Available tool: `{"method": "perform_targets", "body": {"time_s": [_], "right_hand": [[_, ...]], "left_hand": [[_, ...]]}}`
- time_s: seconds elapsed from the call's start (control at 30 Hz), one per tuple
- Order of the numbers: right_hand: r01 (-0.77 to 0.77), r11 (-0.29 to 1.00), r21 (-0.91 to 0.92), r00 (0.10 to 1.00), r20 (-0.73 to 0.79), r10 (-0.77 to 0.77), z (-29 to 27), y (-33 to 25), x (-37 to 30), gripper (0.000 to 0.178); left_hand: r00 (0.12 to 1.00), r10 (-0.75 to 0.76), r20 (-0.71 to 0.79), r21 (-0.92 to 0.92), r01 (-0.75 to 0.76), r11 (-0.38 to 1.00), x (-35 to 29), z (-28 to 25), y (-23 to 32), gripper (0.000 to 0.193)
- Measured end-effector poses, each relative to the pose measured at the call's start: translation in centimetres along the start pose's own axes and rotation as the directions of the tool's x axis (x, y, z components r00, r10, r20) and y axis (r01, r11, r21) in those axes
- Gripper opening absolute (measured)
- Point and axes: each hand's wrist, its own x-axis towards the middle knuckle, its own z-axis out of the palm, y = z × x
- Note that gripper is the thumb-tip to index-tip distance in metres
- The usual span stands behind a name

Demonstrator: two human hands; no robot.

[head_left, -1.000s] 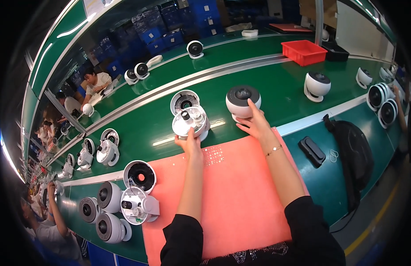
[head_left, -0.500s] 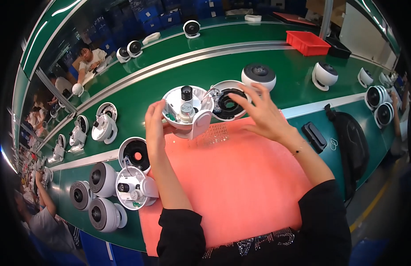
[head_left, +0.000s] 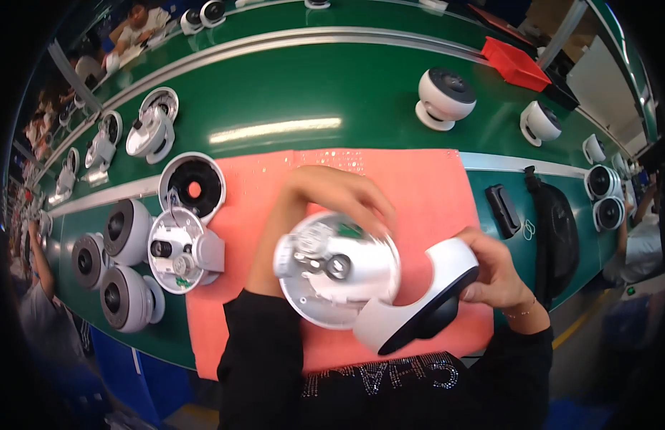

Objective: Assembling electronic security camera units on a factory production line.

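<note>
Above the near part of the pink mat (head_left: 239, 315), I hold an opened round white device in two parts. My left hand (head_left: 339, 193) curls over the far rim of its bowl-shaped white housing (head_left: 318, 304), fingers closed on it. Inside the blurred bowl are a dark round lens-like part (head_left: 338, 267) and a bit of green board. To the right, my right hand (head_left: 494, 269) grips the white ring-shaped cover (head_left: 447, 261), tilted with its black face down and to the right. The two parts nearly meet at the bowl's lower right; whether wires join them I cannot tell.
Left of the mat lies another opened device (head_left: 180, 251), beside several closed white-and-grey ones (head_left: 126, 297). More units stand on the green belt (head_left: 289, 93), including a closed one (head_left: 445, 97). A black case (head_left: 503, 210) and black bag (head_left: 562, 229) lie at right.
The opened device has come off the belt's edge toward me, turned over the mat. Both hands, loosely spread around it before, now grip its two parts. The head view has shifted.
</note>
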Motion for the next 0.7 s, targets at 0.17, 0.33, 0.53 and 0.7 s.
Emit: {"method": "perform_targets", "body": {"time_s": [0.17,0.33,0.53,0.7], "right_hand": [[-0.335,0.924,0.186,0.941,0.116,0.318,2.1,-1.2,0.8,0.049],[-0.372,0.922,0.108,0.919,0.183,0.350,0.1,-0.6,0.1,0.045],[-0.442,0.891,0.105,0.883,0.227,0.411,1.3,-0.7,1.6,0.045],[-0.438,0.885,0.159,0.890,0.216,0.402,1.6,0.5,2.7,0.047]], "left_hand": [[0.982,-0.033,0.185,0.222,-0.009,0.975,5.4,3.1,-1.4,0.033],[0.698,0.044,-0.715,0.228,0.173,0.958,2.6,6.3,-0.1,0.029],[0.088,0.153,-0.984,0.171,0.263,0.949,-2.7,16.4,1.4,0.011],[-0.097,0.225,-0.969,0.182,0.330,0.926,-2.9,23.4,0.3,0.009]]}}
